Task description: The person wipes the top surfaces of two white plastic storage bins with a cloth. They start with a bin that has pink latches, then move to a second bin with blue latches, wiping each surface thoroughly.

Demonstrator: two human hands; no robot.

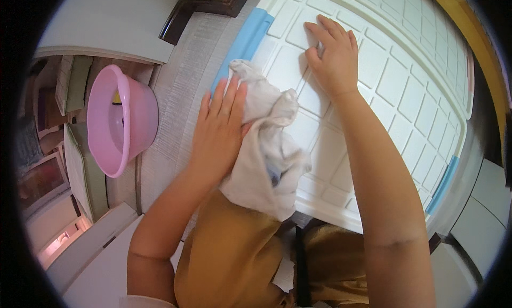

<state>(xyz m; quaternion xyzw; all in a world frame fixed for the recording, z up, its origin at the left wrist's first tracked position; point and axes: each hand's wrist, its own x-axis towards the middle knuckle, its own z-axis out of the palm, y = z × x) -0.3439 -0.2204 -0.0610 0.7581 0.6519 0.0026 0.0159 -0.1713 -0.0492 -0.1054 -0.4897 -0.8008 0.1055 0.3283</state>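
A crumpled white cloth (pixel 256 168) drapes over the left part of the white plastic lid (pixel 390 78) and hangs down to my brown-trousered knee. My left hand (pixel 221 126) lies along the cloth's left edge, fingers stretched out over it and thumb tucked against a fold. A small grey-blue patch shows inside a lower fold. My right hand (pixel 335 56) is over the lid's upper part, palm down, fingers spread and holding nothing; a shadow falls beside it. Blue latches (pixel 250 40) sit on the storage box's left and right sides.
At left, a pink plastic basin (pixel 138 116) stands on the grey wood-look floor (pixel 186 76), a yellow and black thing partly visible inside. A second ribbed white lid (pixel 440 36) adjoins at upper right, beside a yellow wooden edge (pixel 476 28). Boards and boxes stand at far left.
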